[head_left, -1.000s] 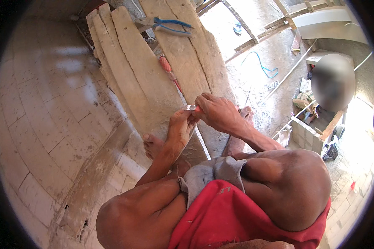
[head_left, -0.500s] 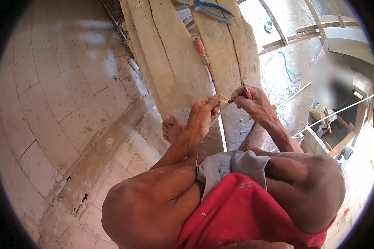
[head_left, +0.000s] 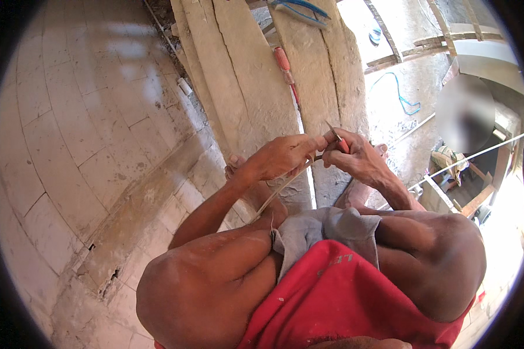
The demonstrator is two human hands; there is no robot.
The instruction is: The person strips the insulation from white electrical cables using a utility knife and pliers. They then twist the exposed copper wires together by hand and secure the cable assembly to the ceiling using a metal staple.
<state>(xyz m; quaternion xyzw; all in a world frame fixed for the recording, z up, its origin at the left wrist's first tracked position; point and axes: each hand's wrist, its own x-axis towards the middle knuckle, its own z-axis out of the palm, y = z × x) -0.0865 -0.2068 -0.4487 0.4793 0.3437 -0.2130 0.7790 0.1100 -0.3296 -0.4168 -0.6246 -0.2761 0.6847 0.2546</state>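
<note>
Over the planks, my two hands meet around a thin pale cable (head_left: 282, 187) that runs down past my left ankle. My left hand (head_left: 285, 156) is closed, its fingertips pinching near the cable's end beside the right fingers. In the closed grip of my right hand (head_left: 360, 160) sits a small knife (head_left: 343, 145) with a red handle, its narrow blade pointing up and left. A short dark piece of the cable shows between the hands; fingers cover the rest. A screwdriver (head_left: 283, 63) with a red handle lies on the planks beyond my hands.
Blue-handled pliers (head_left: 301, 13) rest at the far end of the wooden planks (head_left: 244, 64). On the ground to the right lies a blue cord (head_left: 406, 103). Beyond it are wooden sticks and a pale straight rod (head_left: 477, 156). Tiled floor (head_left: 70, 128) stretches along the left.
My left hand has turned and moved in against the right fingers, covering the pale strip that showed between them. The knife blade now shows more, and more cable hangs below the left hand.
</note>
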